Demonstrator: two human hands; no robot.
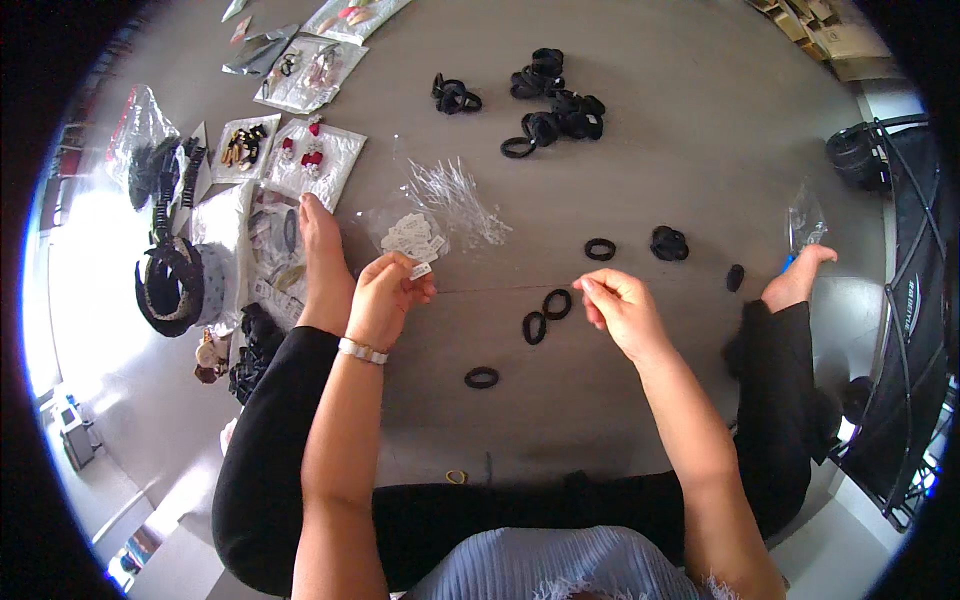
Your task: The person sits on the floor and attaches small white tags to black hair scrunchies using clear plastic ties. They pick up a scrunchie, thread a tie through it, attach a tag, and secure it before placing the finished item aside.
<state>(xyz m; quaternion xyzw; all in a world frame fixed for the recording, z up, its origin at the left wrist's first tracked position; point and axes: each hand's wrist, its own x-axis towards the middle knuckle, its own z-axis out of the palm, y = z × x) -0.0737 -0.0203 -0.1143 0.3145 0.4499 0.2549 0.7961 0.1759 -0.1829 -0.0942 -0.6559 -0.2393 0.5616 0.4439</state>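
Observation:
My left hand [376, 305] pinches a small white tag [421, 270] between thumb and fingers, beside a heap of similar tags [410, 238]. Just beyond lies a loose bunch of thin clear plastic strands [458, 198]. Thumb and fingertips of my right hand [625, 312] are pressed together; whatever they hold, if anything, is too small to make out. Close to those fingertips lie two black hair ties [557, 303], touching each other. Another black hair tie [481, 377] rests nearer my body, and one more [600, 249] sits farther out.
Bundled black hair ties [575, 115] are piled at the far middle, with a smaller cluster [455, 95] beside them. Bagged hair accessories [310, 160] and black headbands [168, 290] crowd the left. My bare feet flank the work area. A black mesh-sided frame [915, 290] stands right.

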